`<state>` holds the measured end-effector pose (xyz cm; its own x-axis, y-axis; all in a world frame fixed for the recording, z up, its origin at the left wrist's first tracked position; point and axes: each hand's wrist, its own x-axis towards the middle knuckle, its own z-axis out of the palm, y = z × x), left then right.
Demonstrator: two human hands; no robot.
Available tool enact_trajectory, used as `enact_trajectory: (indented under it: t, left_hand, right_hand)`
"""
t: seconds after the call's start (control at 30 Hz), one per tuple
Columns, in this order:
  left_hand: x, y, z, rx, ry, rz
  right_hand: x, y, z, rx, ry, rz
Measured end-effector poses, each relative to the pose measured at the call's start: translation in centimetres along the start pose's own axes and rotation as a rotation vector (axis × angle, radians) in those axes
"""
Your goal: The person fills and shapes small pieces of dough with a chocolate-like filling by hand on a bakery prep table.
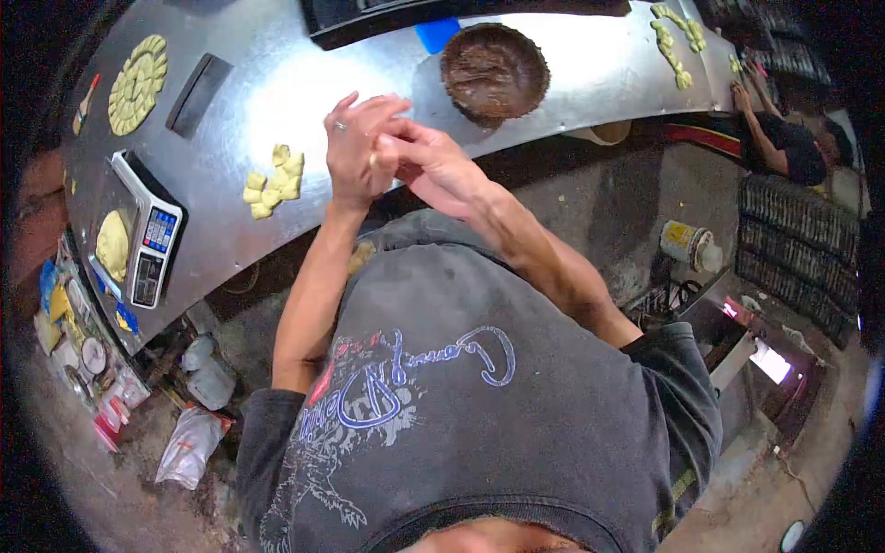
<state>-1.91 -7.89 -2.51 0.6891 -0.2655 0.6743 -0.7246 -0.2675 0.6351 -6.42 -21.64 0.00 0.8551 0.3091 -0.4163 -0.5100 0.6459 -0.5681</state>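
Observation:
Both hands meet over the near edge of the metal table. My left hand point(355, 152), with a ring on one finger, is raised with its fingers stretched out. Against its palm side, my right hand point(438, 166) is closed, fingers bent together; whatever lies between the two hands is hidden. Left of them sits a cluster of yellowish dough pieces point(275, 182) on the steel. To the right is a round, dark brown bowl-like container point(494, 74) with a rough rim, close to the table edge.
A digital scale point(152, 235) carries a dough lump point(112, 244) at the left. Behind are a dough ring point(138, 85), a dark bar point(199, 95) and a brush point(88, 101). More dough pieces point(678, 46) lie far right, near another person point(784, 147). A bucket point(687, 244) stands on the floor.

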Motion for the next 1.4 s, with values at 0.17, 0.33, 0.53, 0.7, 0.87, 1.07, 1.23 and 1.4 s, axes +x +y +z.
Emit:
enact_trajectory:
  t: [0.17, 0.33, 0.53, 0.7, 0.87, 1.07, 1.23, 1.4]
  left_hand:
    - [-2.7, 2.9, 10.4, -0.355, -0.158, -0.28]
    - [-6.9, 1.4, 17.3, -0.659, -0.119, -1.276]
    - [-5.3, 0.8, 19.9, -1.109, 0.265, -1.436]
    - [-5.2, 1.1, 20.7, -1.147, 0.407, -1.476]
    - [-5.5, 0.6, 19.2, -0.844, 0.275, -1.464]
    - [-0.7, 5.8, 11.2, -0.363, 0.125, -0.893]
    - [-0.6, 5.1, 6.9, -0.367, 0.424, -0.878]
    - [0.2, 4.6, 3.2, -0.336, 0.392, -0.866]
  right_hand:
    - [-3.9, -6.7, -7.8, -0.232, 0.003, 0.111]
    - [1.1, -11.6, -18.7, -1.223, 0.162, -0.378]
    - [5.9, -9.2, -22.9, -2.009, -0.04, -0.483]
    - [7.9, -9.7, -22.8, -1.712, 0.024, -0.348]
    - [5.4, -13.3, -18.7, -0.514, 0.008, 0.204]
    - [2.9, -10.7, -13.2, 0.028, -0.305, 0.179]
    - [1.9, -6.6, -5.4, -0.204, -0.164, -0.127]
    - [2.3, -5.1, -2.0, -0.475, -0.075, -0.304]
